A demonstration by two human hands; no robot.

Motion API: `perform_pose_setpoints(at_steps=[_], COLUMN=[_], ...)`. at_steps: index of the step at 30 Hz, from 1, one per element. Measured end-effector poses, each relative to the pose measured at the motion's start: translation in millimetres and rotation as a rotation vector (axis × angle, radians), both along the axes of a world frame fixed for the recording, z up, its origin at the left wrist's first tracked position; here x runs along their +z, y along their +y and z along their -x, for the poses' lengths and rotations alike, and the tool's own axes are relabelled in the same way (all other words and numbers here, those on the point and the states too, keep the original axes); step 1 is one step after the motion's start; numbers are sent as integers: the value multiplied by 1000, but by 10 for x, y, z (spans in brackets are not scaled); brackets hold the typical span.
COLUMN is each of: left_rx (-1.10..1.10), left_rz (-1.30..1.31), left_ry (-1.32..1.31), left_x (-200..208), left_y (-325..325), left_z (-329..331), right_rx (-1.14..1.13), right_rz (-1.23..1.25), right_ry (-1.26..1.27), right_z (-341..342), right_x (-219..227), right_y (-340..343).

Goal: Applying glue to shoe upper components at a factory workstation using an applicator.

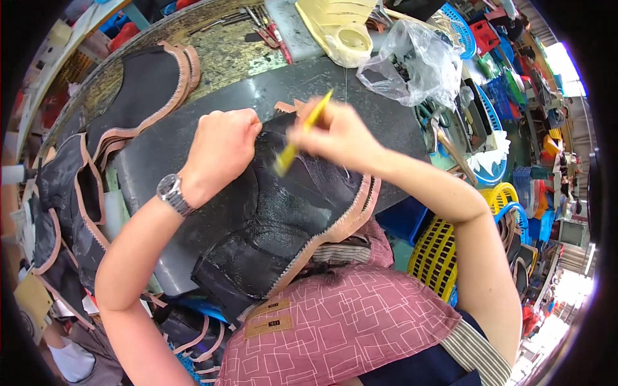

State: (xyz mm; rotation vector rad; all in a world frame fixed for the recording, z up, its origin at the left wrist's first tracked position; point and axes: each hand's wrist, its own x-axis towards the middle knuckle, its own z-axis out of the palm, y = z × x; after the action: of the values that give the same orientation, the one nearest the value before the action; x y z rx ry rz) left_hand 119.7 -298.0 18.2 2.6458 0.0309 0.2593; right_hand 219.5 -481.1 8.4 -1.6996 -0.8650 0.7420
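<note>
A black leather-like shoe upper [286, 209] with a tan, notched border lies across the dark slab and drapes toward my apron. My left hand [222, 148] is closed at its far left edge, fingers curled; it seems to pinch that edge, though the fingertips are partly hidden. Above the upper, my right hand [338, 132] grips a small brush [288, 157] by its yellow handle. The brush points down and left, its bristles blurred and close to the black surface; whether they touch I cannot tell. Parts of the upper look wet and shiny.
Similar black pieces [145, 83] with tan edges are piled at left on the worn table. A cream tub [351, 48], a clear plastic bag [418, 61] and several thin tools [270, 32] lie at the back. To the right stand scissors [434, 116] and a yellow basket [431, 257].
</note>
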Motion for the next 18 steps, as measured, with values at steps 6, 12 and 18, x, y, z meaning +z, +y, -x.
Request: perform_pose_setpoints(at_steps=[6,12,18], left_rx=[22,5,325], left_rz=[-36,-77,-191], left_ry=[-24,-216,-488], left_x=[-16,-34,812], left_y=[36,-37,103], left_z=[111,202,1055], right_rx=[76,192,-471], right_rz=[215,417,-416], right_ry=[-26,-357,262], right_z=[13,-207,-677], right_x=[245,197,521], right_y=[-219,-378,-699])
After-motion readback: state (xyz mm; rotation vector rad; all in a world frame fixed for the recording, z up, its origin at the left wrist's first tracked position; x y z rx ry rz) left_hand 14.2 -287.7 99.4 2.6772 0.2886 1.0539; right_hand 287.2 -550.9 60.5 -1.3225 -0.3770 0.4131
